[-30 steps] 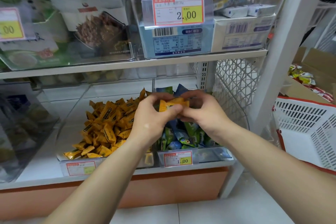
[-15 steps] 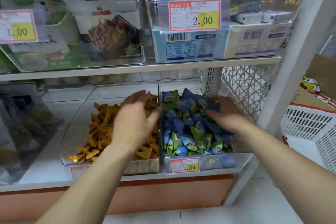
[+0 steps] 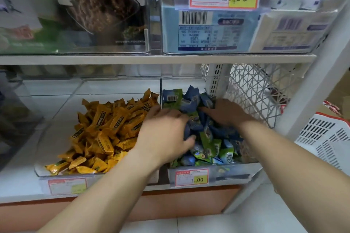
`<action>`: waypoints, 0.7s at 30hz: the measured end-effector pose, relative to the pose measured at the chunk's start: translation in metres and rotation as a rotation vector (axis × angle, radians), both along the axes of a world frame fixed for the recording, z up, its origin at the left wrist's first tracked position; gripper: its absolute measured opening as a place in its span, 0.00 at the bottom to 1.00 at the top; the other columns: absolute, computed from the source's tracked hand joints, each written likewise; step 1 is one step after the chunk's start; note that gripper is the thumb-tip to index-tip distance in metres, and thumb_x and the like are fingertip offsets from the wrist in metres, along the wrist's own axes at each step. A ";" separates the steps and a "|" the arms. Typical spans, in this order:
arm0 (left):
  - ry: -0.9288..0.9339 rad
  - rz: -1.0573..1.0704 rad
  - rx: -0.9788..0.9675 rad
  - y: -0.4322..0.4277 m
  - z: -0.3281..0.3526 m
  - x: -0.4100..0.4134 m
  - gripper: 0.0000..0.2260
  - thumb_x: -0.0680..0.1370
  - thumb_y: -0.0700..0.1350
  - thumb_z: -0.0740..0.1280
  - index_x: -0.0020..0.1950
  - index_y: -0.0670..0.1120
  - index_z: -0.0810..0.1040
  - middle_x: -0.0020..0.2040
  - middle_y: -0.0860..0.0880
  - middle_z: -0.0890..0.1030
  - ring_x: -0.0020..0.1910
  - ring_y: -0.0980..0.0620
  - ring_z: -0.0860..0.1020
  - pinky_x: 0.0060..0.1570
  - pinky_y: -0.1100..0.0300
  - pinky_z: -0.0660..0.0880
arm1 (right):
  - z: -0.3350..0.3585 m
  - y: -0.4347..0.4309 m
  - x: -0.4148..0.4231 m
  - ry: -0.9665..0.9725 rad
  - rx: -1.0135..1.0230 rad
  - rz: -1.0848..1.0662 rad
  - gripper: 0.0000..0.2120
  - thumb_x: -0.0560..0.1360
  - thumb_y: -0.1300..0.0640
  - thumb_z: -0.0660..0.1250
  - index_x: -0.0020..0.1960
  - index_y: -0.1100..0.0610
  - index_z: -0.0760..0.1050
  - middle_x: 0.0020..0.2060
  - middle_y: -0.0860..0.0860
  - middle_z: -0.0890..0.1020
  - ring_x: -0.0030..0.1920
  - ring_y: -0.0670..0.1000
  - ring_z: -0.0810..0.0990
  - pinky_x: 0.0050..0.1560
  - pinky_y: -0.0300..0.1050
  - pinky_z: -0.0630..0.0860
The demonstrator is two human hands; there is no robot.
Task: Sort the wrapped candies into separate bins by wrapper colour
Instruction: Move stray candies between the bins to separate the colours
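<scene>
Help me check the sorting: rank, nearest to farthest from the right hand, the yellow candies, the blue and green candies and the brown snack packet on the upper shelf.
1. Blue and green candies, right bin, at the right hand.
2. Yellow candies, left bin beside it.
3. Brown snack packet, upper shelf, far left.

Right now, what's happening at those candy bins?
A person has both hands in the right bin, which holds mixed blue and green candies. The left hand seems to close round a blue candy. The right hand lies flat on the pile further back. The left bin holds only orange candies.
</scene>
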State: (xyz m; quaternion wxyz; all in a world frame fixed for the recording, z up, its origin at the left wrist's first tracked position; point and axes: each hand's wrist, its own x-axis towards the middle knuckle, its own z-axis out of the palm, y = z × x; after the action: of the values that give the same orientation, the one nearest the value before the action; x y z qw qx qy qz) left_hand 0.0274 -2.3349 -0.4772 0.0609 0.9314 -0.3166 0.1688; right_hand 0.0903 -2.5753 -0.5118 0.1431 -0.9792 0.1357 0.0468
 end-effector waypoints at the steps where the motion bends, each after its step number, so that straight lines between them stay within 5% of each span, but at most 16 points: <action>1: 0.049 -0.004 -0.026 0.004 -0.001 0.004 0.22 0.72 0.65 0.62 0.59 0.56 0.80 0.54 0.55 0.81 0.58 0.50 0.76 0.66 0.52 0.66 | -0.004 0.000 0.000 -0.003 0.009 -0.004 0.41 0.71 0.24 0.56 0.71 0.53 0.68 0.66 0.61 0.74 0.60 0.61 0.77 0.58 0.51 0.74; 4: 0.158 -0.037 -0.105 0.009 -0.005 0.012 0.20 0.73 0.64 0.63 0.60 0.57 0.79 0.55 0.57 0.81 0.58 0.52 0.74 0.58 0.53 0.71 | -0.011 0.000 -0.003 0.031 0.207 0.019 0.48 0.65 0.21 0.57 0.77 0.46 0.59 0.74 0.59 0.65 0.70 0.61 0.70 0.64 0.52 0.68; 8: 0.189 -0.036 -0.176 0.007 -0.009 0.012 0.17 0.73 0.61 0.64 0.59 0.57 0.80 0.54 0.56 0.82 0.57 0.51 0.73 0.55 0.52 0.73 | -0.020 -0.004 -0.006 0.024 0.405 -0.056 0.57 0.54 0.17 0.60 0.76 0.43 0.61 0.70 0.56 0.74 0.64 0.57 0.76 0.59 0.48 0.72; 11: 0.192 -0.030 -0.236 0.006 -0.010 0.011 0.17 0.73 0.60 0.64 0.58 0.57 0.81 0.52 0.56 0.83 0.56 0.51 0.73 0.54 0.52 0.73 | -0.023 -0.004 -0.009 0.006 0.506 -0.077 0.51 0.53 0.19 0.64 0.70 0.44 0.70 0.62 0.49 0.78 0.57 0.52 0.78 0.58 0.46 0.73; 16: 0.173 -0.017 -0.282 0.004 -0.011 0.009 0.13 0.74 0.57 0.67 0.56 0.57 0.81 0.51 0.56 0.83 0.55 0.52 0.73 0.52 0.55 0.73 | -0.007 0.002 -0.028 -0.093 0.636 -0.103 0.18 0.65 0.33 0.74 0.47 0.43 0.78 0.50 0.44 0.84 0.39 0.37 0.79 0.35 0.32 0.72; 18: 0.179 -0.017 -0.292 0.004 -0.011 0.009 0.12 0.74 0.57 0.68 0.56 0.57 0.82 0.50 0.56 0.82 0.55 0.52 0.73 0.51 0.55 0.72 | 0.006 0.007 -0.040 -0.148 0.670 -0.118 0.20 0.61 0.30 0.74 0.44 0.40 0.76 0.44 0.35 0.80 0.39 0.36 0.78 0.30 0.31 0.71; 21: 0.186 -0.016 -0.318 0.004 -0.009 0.007 0.11 0.74 0.55 0.68 0.55 0.56 0.82 0.49 0.56 0.82 0.54 0.51 0.74 0.51 0.55 0.72 | 0.023 0.012 -0.053 -0.189 0.793 -0.111 0.28 0.62 0.31 0.75 0.57 0.40 0.74 0.51 0.36 0.77 0.49 0.43 0.77 0.45 0.38 0.73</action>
State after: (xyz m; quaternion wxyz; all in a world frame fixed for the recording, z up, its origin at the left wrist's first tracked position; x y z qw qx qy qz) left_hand 0.0345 -2.3314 -0.4862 0.2378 0.9190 -0.2865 0.1295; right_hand 0.0374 -2.5637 -0.4890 0.5235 -0.8394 0.1462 -0.0027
